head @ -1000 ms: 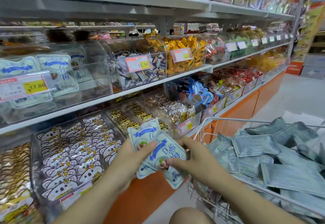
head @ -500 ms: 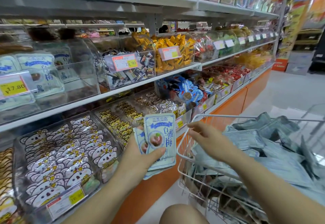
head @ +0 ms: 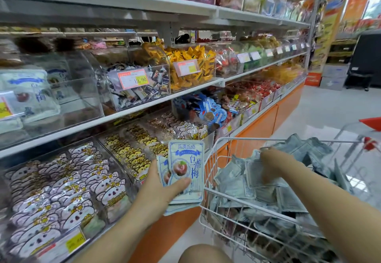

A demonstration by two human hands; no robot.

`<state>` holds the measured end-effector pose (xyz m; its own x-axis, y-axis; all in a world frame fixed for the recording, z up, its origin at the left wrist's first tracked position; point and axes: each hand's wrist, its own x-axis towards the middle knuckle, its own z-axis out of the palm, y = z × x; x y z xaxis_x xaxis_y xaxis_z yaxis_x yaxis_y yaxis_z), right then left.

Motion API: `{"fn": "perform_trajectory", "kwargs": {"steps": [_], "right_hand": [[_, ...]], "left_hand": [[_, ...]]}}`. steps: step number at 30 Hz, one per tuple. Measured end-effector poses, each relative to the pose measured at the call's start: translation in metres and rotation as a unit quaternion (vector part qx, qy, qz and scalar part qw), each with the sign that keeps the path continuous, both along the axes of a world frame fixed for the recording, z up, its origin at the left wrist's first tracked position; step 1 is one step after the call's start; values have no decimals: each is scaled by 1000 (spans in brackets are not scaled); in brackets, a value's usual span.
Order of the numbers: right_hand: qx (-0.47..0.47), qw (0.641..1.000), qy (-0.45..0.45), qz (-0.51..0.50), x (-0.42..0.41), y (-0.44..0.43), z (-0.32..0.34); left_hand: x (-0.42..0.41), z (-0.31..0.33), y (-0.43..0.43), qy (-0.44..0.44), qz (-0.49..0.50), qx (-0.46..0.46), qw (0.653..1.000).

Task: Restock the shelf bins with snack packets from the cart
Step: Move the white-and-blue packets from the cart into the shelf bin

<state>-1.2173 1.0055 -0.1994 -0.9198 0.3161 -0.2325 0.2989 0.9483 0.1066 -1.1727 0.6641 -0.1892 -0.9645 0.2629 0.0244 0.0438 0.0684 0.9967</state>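
Snack packets (head: 186, 169), pale blue and white with a red plum on the front, stood upright as a small stack in the left hand (head: 158, 190). They were just left of the near-left corner of the white wire cart (head: 212, 160) and in front of the bottom shelf. The thumb (head: 181, 181) pressed flat across the lower face of the front packet, pinching the stack against fingers hidden behind it.

To the right, the cart held a loose heap (head: 288, 198) of the same packets, most lying grey back up. The right hand (head: 270, 165) reached down onto the middle of that heap and touched it. The hand was blurred, so whether its fingers pinched a packet or only rested there could not be told.

On the left, the nearest clear bin (head: 61, 190) on the bottom shelf was packed with bear-face packets. The next bin (head: 134, 153) beyond it held yellow cat-face ones. One shelf up, at the left edge, a clear lidded bin (head: 31, 97) held a few plum packets matching those in the hand. Farther along that shelf came a bin with an orange price tag (head: 133, 80), then a bin of yellow-wrapped sweets (head: 191, 66). The orange base panel (head: 257, 128) ran under the shelves toward the far end of the aisle.
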Motion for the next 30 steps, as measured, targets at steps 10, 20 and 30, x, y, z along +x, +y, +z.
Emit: {"fn": "perform_trajectory", "kwargs": {"steps": [10, 20, 30], "right_hand": [[-85, 953, 256, 135, 31, -60, 58], [-567, 693, 328, 300, 66, -156, 50], [-597, 706, 285, 253, 50, -210, 47]], "left_hand": [[-5, -5, -15, -61, 19, 46, 997], [5, 16, -27, -99, 21, 126, 987], [25, 34, -69, -103, 49, 217, 970]]}}
